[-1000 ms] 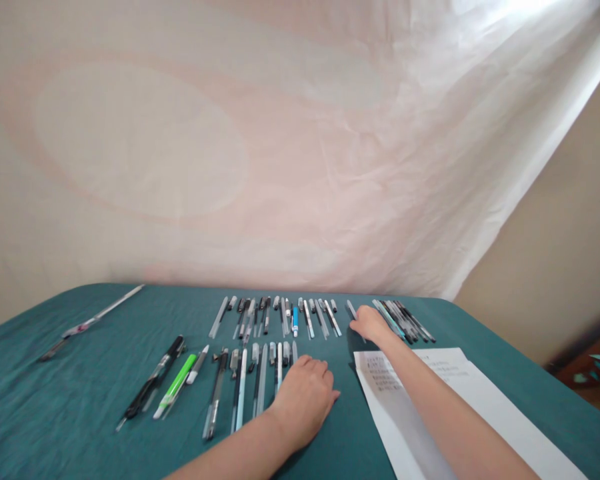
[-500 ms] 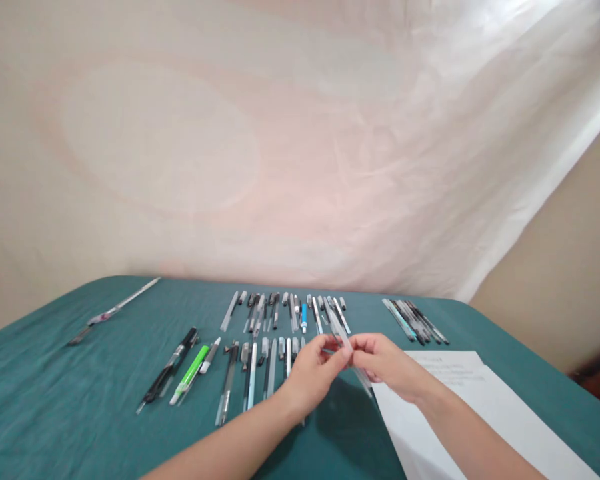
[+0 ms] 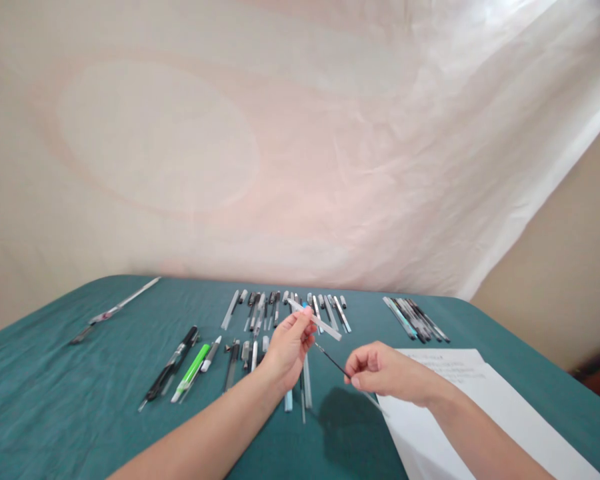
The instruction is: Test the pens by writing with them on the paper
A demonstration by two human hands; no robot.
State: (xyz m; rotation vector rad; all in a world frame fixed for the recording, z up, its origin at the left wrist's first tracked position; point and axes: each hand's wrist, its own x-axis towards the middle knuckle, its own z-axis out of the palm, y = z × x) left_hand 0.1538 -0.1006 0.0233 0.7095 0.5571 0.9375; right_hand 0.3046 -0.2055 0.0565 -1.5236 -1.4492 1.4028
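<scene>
My left hand [image 3: 286, 350] is raised above the near row of pens and pinches a clear pen barrel [image 3: 316, 320] that points up and to the right. My right hand [image 3: 380, 373] hovers beside it, fingers closed on a thin dark ink refill [image 3: 331, 359] whose tip points toward the barrel. The two parts are apart, a short gap between them. Both hands float over the teal tablecloth [image 3: 55, 400], just left of a printed white sheet of paper [image 3: 480, 413].
Two rows of pens [image 3: 280, 310] lie across the middle of the cloth. A green highlighter [image 3: 190, 372] and a black pen [image 3: 170, 367] lie at left, a long thin pen [image 3: 115, 310] at far left, a bundle of dark pens [image 3: 415, 319] at right. A pale sheet hangs behind.
My right hand picked a pen from the far row and brought it to my left hand. Now the hands have drawn apart, the refill in the right, the barrel in the left.
</scene>
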